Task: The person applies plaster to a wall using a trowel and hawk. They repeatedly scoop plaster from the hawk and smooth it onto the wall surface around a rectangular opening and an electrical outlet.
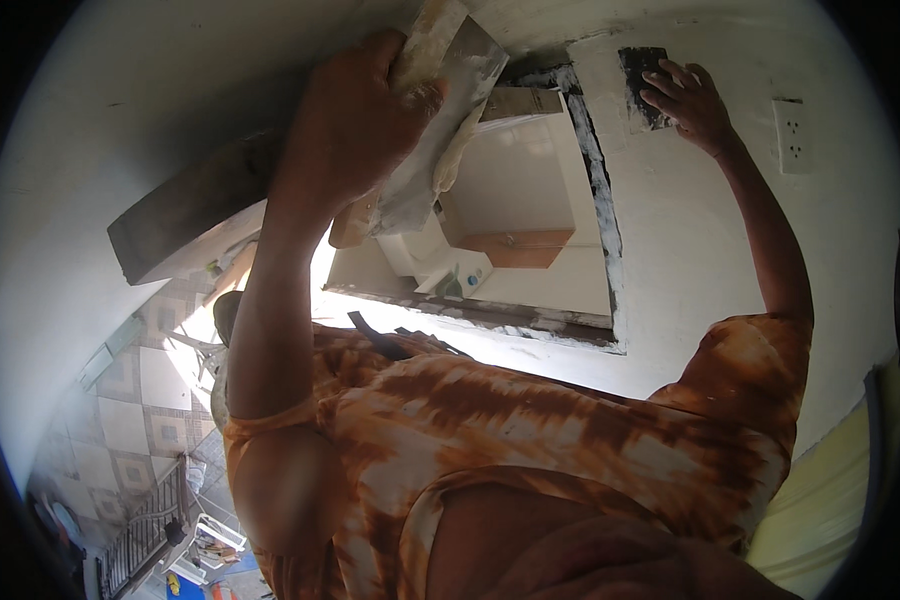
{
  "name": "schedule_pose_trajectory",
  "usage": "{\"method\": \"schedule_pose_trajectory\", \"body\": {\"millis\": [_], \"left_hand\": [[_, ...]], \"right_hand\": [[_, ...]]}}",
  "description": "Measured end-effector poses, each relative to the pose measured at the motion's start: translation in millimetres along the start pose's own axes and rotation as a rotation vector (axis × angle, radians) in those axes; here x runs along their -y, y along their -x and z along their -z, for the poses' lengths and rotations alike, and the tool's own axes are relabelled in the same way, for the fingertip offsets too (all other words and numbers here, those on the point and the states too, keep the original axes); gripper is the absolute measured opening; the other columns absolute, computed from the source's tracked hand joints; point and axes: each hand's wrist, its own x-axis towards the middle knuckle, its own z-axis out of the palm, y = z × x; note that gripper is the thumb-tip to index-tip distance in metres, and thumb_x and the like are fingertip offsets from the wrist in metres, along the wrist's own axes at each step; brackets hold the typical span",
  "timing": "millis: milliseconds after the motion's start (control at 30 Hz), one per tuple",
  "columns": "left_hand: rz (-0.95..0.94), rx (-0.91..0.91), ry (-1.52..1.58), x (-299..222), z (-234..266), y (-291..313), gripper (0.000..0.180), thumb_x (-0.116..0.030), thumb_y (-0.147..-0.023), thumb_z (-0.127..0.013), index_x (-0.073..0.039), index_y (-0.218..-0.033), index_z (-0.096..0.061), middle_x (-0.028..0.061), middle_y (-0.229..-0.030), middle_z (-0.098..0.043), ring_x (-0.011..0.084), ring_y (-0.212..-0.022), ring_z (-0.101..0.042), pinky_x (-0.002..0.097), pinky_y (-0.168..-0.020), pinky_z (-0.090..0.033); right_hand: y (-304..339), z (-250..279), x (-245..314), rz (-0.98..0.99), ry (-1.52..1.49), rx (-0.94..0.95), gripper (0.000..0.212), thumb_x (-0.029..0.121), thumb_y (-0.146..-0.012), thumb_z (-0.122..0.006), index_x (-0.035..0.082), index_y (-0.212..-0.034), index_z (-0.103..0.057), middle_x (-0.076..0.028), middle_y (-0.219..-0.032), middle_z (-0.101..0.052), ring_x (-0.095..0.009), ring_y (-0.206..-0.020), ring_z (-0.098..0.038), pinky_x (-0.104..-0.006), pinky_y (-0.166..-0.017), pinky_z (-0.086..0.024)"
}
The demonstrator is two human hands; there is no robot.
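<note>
Raised on the left, my left hand [355, 115] is closed around a wide flat trowel [420, 165]. Pale putty [457, 155] clings along the blade's edge. The trowel is tilted and covers part of a framed wall opening [598, 180], whose dark border is smeared with white. On the right, my right hand [692, 105] reaches up to the pale wall. Its fingers are spread over a dark rectangular patch [642, 75]; I cannot tell whether that is a recess or a flat piece.
A white socket plate [792, 137] sits on the wall to the right. Through the opening shows a room with an orange-brown panel [520, 248]. A thick grey ledge [190, 215] juts out at left. Far below lie a tiled floor [135, 400] and a metal railing [145, 535].
</note>
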Motion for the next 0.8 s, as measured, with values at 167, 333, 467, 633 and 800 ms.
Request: {"method": "schedule_pose_trajectory", "body": {"millis": [167,333,467,633,800], "left_hand": [[-0.042,-0.020,-0.083,-1.5,-0.6,-1.5,0.033,-0.024,-0.088,-0.071,0.005,-0.101,-0.063,0.0230,-0.082,-0.067,0.0293,-0.070,-0.067,0.0404,-0.071,-0.051],[0.066,0.085,0.132,2.8,5.1,-3.4,0.036,-0.028,-0.089,-0.072,0.003,-0.106,-0.065,0.0148,-0.082,-0.068,0.0171,-0.070,-0.064,0.0349,-0.069,-0.051],[0.195,0.196,0.405,-0.1,1.3,-1.6,0.035,-0.025,-0.089,-0.072,0.001,-0.112,-0.067,0.0068,-0.091,-0.071,0.0126,-0.075,-0.064,0.0305,-0.071,-0.051],[0.379,0.257,0.568,-9.9,-27.9,0.9,0.039,-0.025,-0.089,-0.070,0.005,-0.114,-0.067,0.0105,-0.093,-0.070,0.0147,-0.078,-0.065,0.0312,-0.073,-0.052],[0.635,0.235,0.687,-12.9,-41.3,-1.1,0.039,-0.027,-0.090,-0.068,0.004,-0.114,-0.067,0.0131,-0.096,-0.070,0.0177,-0.076,-0.066,0.0324,-0.073,-0.053]], "right_hand": [[-22.7,22.5,57.6,-0.130,-0.159,-0.231,0.045,0.004,-0.076,-0.071,0.014,-0.119,-0.063,-0.003,-0.117,-0.062,-0.023,-0.112,-0.058,-0.0453,-0.102,-0.041],[-25.3,76.1,107.5,-0.902,-1.155,-0.539,0.032,-0.004,-0.093,-0.054,0.005,-0.122,-0.061,-0.011,-0.109,-0.068,-0.026,-0.108,-0.062,-0.0351,-0.087,-0.053],[-27.6,135.0,131.9,-0.273,-0.912,-0.646,0.034,-0.005,-0.090,-0.055,0.009,-0.118,-0.068,-0.006,-0.120,-0.068,-0.026,-0.115,-0.060,-0.0395,-0.095,-0.049],[-34.8,183.1,166.3,-0.146,-0.762,-0.360,0.046,-0.004,-0.076,-0.062,0.023,-0.112,-0.073,0.004,-0.119,-0.068,-0.023,-0.116,-0.057,-0.0418,-0.102,-0.039],[-19.0,162.0,131.3,-0.038,-1.125,-0.370,0.047,-0.010,-0.073,-0.061,0.017,-0.107,-0.076,0.000,-0.105,-0.072,-0.022,-0.106,-0.062,-0.0394,-0.100,-0.042]]}}
